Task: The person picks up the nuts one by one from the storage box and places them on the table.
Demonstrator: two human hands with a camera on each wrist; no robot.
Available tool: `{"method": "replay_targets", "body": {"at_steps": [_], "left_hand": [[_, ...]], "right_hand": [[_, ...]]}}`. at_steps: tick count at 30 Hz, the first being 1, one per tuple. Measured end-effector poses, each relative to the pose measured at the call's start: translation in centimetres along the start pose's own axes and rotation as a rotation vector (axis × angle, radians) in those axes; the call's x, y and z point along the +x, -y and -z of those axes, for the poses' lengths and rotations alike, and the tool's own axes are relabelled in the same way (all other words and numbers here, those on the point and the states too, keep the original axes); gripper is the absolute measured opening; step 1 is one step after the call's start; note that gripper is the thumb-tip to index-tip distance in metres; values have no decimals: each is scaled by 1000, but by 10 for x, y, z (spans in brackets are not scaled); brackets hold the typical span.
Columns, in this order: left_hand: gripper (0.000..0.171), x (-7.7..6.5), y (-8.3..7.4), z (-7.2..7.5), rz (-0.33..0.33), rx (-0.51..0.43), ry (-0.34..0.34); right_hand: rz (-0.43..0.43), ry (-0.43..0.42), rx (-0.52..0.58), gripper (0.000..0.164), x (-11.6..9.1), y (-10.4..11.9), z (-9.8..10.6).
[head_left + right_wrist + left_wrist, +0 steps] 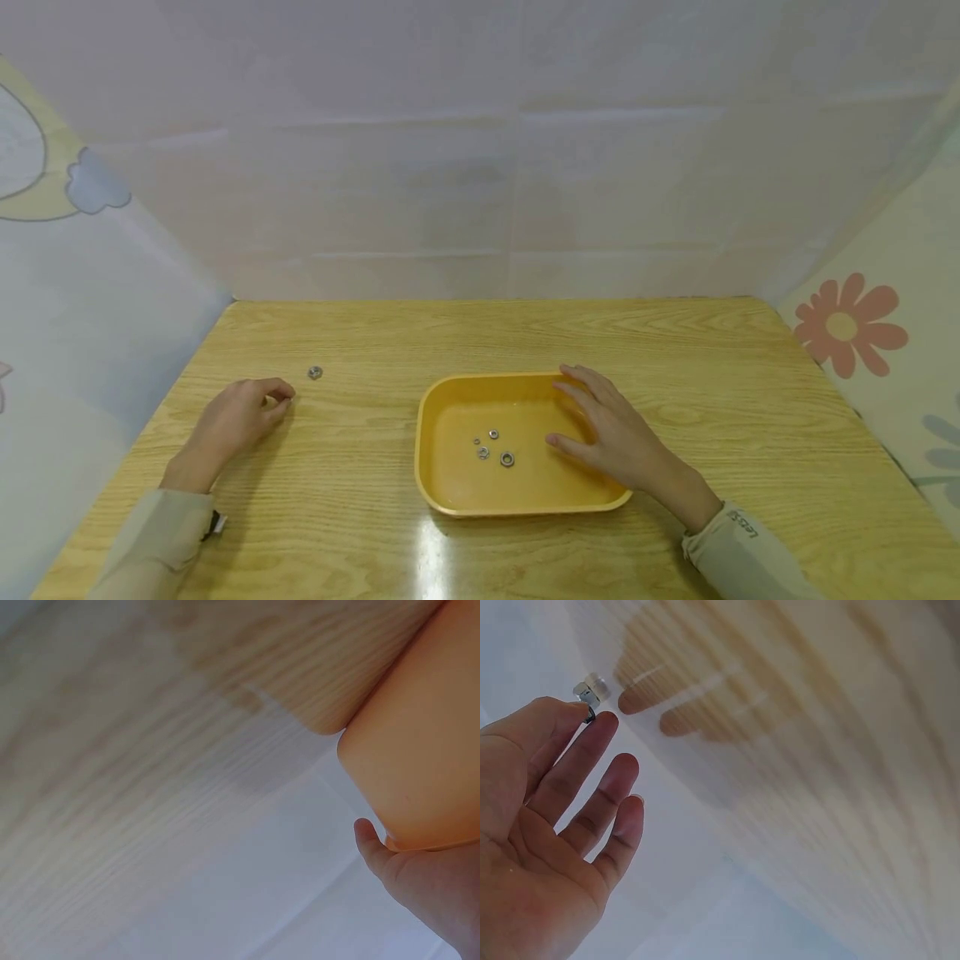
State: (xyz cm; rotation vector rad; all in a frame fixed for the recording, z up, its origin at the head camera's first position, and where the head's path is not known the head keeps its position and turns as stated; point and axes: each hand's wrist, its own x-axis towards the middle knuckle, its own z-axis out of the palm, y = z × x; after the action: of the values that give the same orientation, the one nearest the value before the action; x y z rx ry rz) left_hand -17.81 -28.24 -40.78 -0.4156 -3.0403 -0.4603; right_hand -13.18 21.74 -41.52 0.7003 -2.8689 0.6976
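At the left of the table, my left hand [238, 419] pinches a small metal nut [590, 715] between thumb and index finger. The left wrist view shows only the nut's dark edge, with the other three fingers loosely extended. Just beyond those fingertips, another hex nut [315, 372] lies on the wood. My right hand [617, 433] reaches over the right end of a yellow tray [450, 492], fingers spread and thumb over the inside. In the right wrist view, part of that hand rests against the tray's rim. Several metal nuts [507, 459] of different sizes lie on the tray's floor.
The wood-grain table [337, 517] ends at a pale cloth backdrop [465, 208] behind. Printed side panels, one bearing a red flower [843, 325], stand at left and right.
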Motion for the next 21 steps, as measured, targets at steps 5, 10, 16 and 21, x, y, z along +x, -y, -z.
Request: {"method": "replay_targets", "body": {"at_steps": [5, 10, 16, 21], "left_hand": [[13, 1, 0, 0, -11, 1, 5], [13, 2, -1, -1, -10, 4, 29], [12, 3, 0, -1, 3, 0, 52], [14, 3, 1, -2, 5, 8, 61]], "right_hand": [[1, 0, 3, 72, 0, 0, 0], [1, -1, 4, 72, -1, 1, 1], [3, 0, 3, 72, -1, 1, 1], [10, -5, 2, 73, -1, 1, 1]]}}
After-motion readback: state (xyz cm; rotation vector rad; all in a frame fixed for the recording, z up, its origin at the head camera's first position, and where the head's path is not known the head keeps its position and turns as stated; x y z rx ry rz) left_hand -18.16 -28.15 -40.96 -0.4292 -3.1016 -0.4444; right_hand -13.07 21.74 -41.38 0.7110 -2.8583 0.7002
